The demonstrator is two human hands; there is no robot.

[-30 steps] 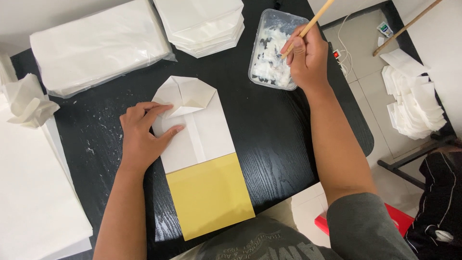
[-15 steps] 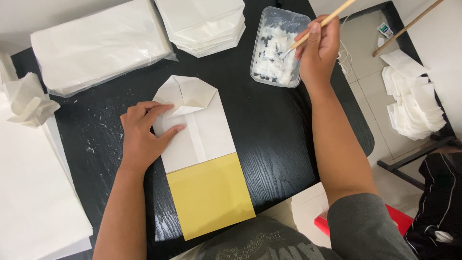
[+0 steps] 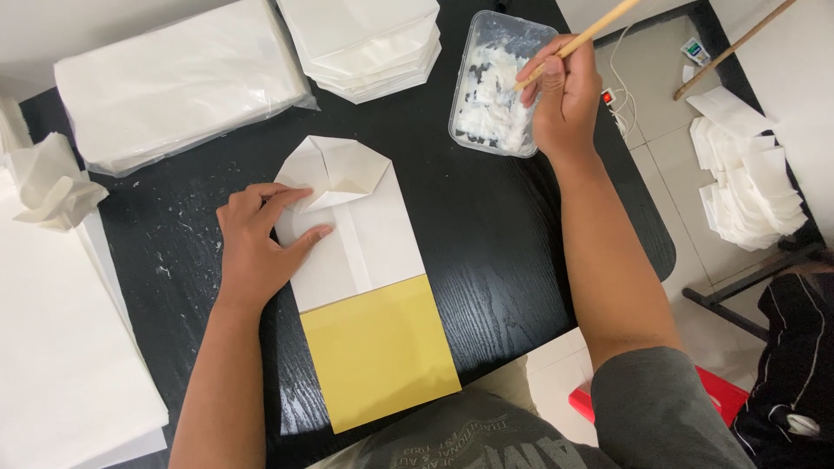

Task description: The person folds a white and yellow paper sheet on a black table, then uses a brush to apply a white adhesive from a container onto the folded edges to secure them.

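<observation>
Left hand pins a folded paper bag; right hand holds a stick over a paste tub.

Head view: the left hand lies flat, fingers spread, on the white bag at mid-bench, its yellow card nearer the person. Beyond the bag to the right, the right hand has fingers closed on a stick over the tub. The bag looks light, thin and easily creased; best pressed flat beside its folds.
</observation>
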